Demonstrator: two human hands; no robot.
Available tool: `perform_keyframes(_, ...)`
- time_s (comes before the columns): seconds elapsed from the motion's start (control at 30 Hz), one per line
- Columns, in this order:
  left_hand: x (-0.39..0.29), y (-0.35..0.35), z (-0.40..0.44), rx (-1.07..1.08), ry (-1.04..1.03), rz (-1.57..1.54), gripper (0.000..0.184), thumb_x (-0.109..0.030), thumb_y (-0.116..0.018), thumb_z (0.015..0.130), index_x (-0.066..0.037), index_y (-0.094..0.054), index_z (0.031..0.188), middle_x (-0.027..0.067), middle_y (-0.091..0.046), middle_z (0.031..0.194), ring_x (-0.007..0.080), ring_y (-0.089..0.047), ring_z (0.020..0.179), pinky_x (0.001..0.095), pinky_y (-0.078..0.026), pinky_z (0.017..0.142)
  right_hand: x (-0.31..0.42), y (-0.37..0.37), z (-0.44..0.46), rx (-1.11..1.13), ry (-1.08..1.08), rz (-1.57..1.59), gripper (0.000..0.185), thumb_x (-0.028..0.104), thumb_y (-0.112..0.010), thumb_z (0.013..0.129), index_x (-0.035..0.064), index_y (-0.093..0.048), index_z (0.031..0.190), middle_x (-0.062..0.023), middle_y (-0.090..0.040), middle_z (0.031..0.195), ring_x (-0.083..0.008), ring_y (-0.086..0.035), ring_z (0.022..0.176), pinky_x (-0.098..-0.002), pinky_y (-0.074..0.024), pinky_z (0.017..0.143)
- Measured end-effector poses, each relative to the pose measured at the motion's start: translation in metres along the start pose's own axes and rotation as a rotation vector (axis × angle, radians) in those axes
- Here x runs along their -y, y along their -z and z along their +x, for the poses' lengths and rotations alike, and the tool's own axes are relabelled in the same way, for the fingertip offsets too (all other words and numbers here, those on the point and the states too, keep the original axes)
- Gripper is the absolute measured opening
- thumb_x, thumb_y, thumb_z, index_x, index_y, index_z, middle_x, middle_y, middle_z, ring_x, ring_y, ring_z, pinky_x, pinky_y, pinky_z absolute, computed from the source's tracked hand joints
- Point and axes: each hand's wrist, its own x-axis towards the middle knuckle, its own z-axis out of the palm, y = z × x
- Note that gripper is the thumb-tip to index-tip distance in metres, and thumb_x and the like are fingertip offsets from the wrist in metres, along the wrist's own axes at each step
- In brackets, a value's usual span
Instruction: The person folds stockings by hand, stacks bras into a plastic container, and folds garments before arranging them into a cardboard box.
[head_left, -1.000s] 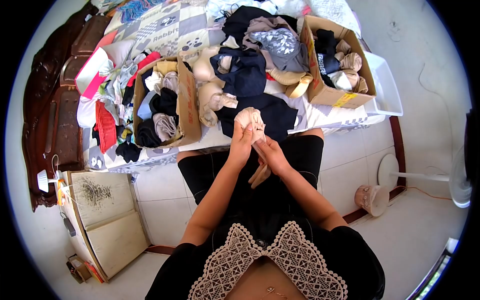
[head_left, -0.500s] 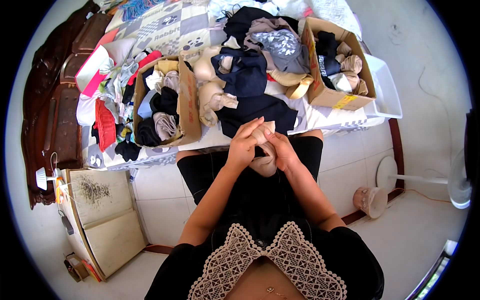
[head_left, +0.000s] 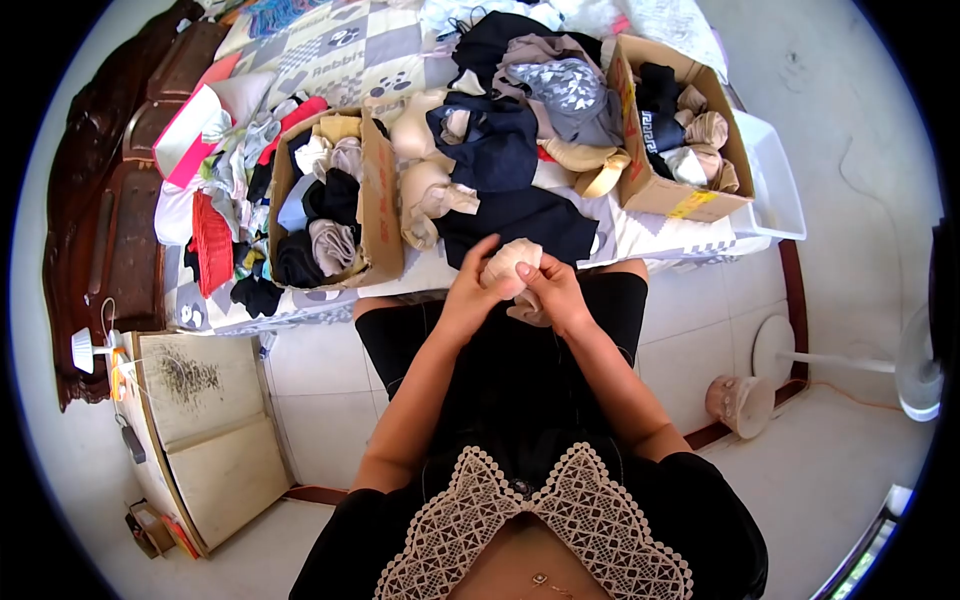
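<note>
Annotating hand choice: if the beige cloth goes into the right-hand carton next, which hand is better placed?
Right, probably: the right hand grips the beige cloth on the side nearer the right-hand carton. The left hand holds it too, but would have to reach across the right.

The fingers [head_left: 549, 277] hide part of the beige cloth [head_left: 512, 260]; the bed [head_left: 655, 232] is cut off along its far edge, the fan [head_left: 918, 370] beyond its right edge cropped.

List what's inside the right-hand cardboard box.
The cardboard box holds black cloth, beige bundles, a white piece and a dark piece with white patterning. Whatever lies beneath this top layer is covered.
</note>
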Motion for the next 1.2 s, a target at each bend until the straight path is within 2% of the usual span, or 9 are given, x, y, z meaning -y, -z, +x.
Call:
perform_keyframes(0.07, 0.001, -0.001, 0.003, 0.038, 0.008, 0.464, 0.044, -0.02, -0.07, 0.079, 0.001, -0.055, 0.116, 0.0102, -0.06, 0.11, 0.0154, -0.058, 0.097, 0.0295, -0.046, 0.087, -0.001, -0.004, 0.001, 0.007, 0.047, -0.008, 0.028, 0.023, -0.063, 0.089, -0.0005, -0.06, 0.105, -0.0044, -0.064, 0.093, -0.009, -0.059, 0.082, -0.0239, -0.0483, 0.073)
perform_keyframes(0.23, 0.002, -0.002, 0.011, -0.164, -0.158, 0.471, 0.036, -0.013, -0.069, 0.081, 0.003, -0.056, 0.111, 0.005, -0.063, 0.095, 0.0103, -0.059, 0.082, 0.0241, -0.049, 0.074, -0.003, 0.0, 0.0, -0.055, 0.098, -0.158, 0.03, 0.025, -0.064, 0.087, -0.0015, -0.061, 0.1, -0.0042, -0.064, 0.081, -0.0074, -0.057, 0.07, -0.0238, -0.0471, 0.064)
perform_keyframes(0.33, -0.008, 0.003, 0.017, -0.272, -0.179, 0.614, 0.034, -0.011, -0.069, 0.08, 0.003, -0.058, 0.108, 0.0063, -0.063, 0.094, 0.0095, -0.058, 0.083, 0.0245, -0.049, 0.073, 0.004, 0.014, -0.004, 0.035, -0.043, -0.775, 0.026, 0.024, -0.065, 0.086, -0.0012, -0.063, 0.089, -0.0034, -0.061, 0.069, -0.0077, -0.053, 0.062, -0.025, -0.0445, 0.057)
perform_keyframes(0.6, -0.013, -0.009, 0.02, 0.036, -0.71, 1.132, 0.031, 0.005, -0.058, 0.067, -0.006, -0.067, 0.094, 0.0127, -0.063, 0.099, 0.0293, -0.062, 0.089, 0.0356, -0.051, 0.079, 0.056, 0.0, -0.008, 0.161, -0.192, 0.028, 0.02, 0.016, -0.063, 0.087, -0.0027, -0.064, 0.095, -0.0059, -0.066, 0.081, -0.0103, -0.062, 0.068, -0.0244, -0.0503, 0.062)
perform_keyframes(0.73, -0.011, -0.013, 0.014, 0.192, -0.649, 1.069, 0.034, 0.004, -0.056, 0.071, -0.002, -0.06, 0.104, 0.0131, -0.06, 0.103, 0.0315, -0.059, 0.089, 0.0344, -0.048, 0.079, 0.045, 0.016, 0.009, 0.196, -0.375, 0.589, 0.018, 0.019, -0.055, 0.092, 0.0022, -0.061, 0.09, -0.0043, -0.064, 0.072, -0.0093, -0.061, 0.055, -0.0173, -0.0474, 0.041)
perform_keyframes(0.77, -0.009, -0.011, 0.012, 0.189, -0.651, 1.069, 0.034, 0.004, -0.056, 0.071, -0.002, -0.06, 0.104, 0.0131, -0.06, 0.103, 0.0315, -0.059, 0.089, 0.0344, -0.048, 0.079, 0.04, 0.017, 0.01, 0.198, -0.376, 0.586, 0.018, 0.019, -0.055, 0.092, 0.0022, -0.061, 0.09, -0.0043, -0.064, 0.072, -0.0093, -0.061, 0.055, -0.0173, -0.0474, 0.041)
perform_keyframes(0.83, -0.004, -0.007, 0.005, 0.319, -0.181, 0.716, 0.044, -0.002, -0.061, 0.079, -0.002, -0.05, 0.121, 0.0074, -0.055, 0.115, 0.017, -0.056, 0.104, 0.0287, -0.045, 0.088, 0.035, 0.013, 0.009, 0.081, -0.341, 0.615, 0.019, 0.019, -0.052, 0.094, 0.0017, -0.06, 0.094, -0.0037, -0.063, 0.072, -0.0093, -0.059, 0.053, -0.0174, -0.0489, 0.042)
perform_keyframes(1.07, 0.018, 0.0, 0.007, 0.133, -0.027, 0.455, 0.033, -0.012, -0.059, 0.089, -0.001, -0.052, 0.119, 0.0012, -0.06, 0.102, 0.0092, -0.057, 0.094, 0.0235, -0.044, 0.085, 0.043, 0.01, 0.007, 0.026, -0.429, 0.614, 0.035, 0.031, -0.04, 0.098, 0.0012, -0.058, 0.102, -0.0054, -0.065, 0.078, -0.0125, -0.06, 0.06, -0.0209, -0.0474, 0.051)
perform_keyframes(1.2, 0.01, 0.004, 0.004, 0.119, 0.049, 0.45, 0.03, -0.013, -0.057, 0.09, -0.001, -0.053, 0.117, 0.0022, -0.063, 0.1, 0.0093, -0.059, 0.09, 0.0231, -0.045, 0.082, 0.044, 0.023, 0.007, -0.031, -0.155, 0.24, 0.039, 0.035, -0.04, 0.098, 0.0006, -0.057, 0.106, -0.0063, -0.065, 0.079, -0.0111, -0.054, 0.055, -0.0207, -0.0391, 0.048)
